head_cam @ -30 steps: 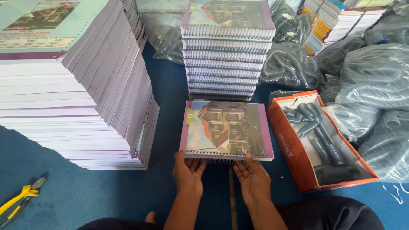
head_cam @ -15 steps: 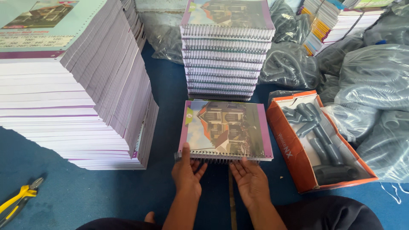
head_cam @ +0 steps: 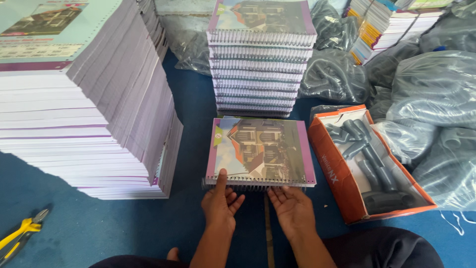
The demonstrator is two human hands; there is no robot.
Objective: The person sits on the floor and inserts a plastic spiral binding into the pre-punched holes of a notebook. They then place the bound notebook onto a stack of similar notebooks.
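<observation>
A spiral-bound notebook (head_cam: 260, 150) with a house picture and purple border lies on the blue floor in front of me. Its wire spiral (head_cam: 248, 185) runs along the near edge. My left hand (head_cam: 220, 206) rests at that edge, thumb up on the cover's near left corner, fingers spread under the spiral. My right hand (head_cam: 292, 209) lies palm up just below the spiral, fingertips touching it. Neither hand grips anything. Directly behind the notebook stands a tall stack of bound notebooks (head_cam: 258, 64) of the same kind.
A big pile of unbound printed sheets (head_cam: 84, 99) rises on the left. An orange cardboard box (head_cam: 337, 164) holding grey coil rolls sits to the right, with plastic bags of coils (head_cam: 436, 99) behind. Yellow-handled pliers (head_cam: 20, 233) lie at lower left.
Both hands have shifted slightly along the near edge; the left thumb has come up onto the cover. The notebook stays where it was.
</observation>
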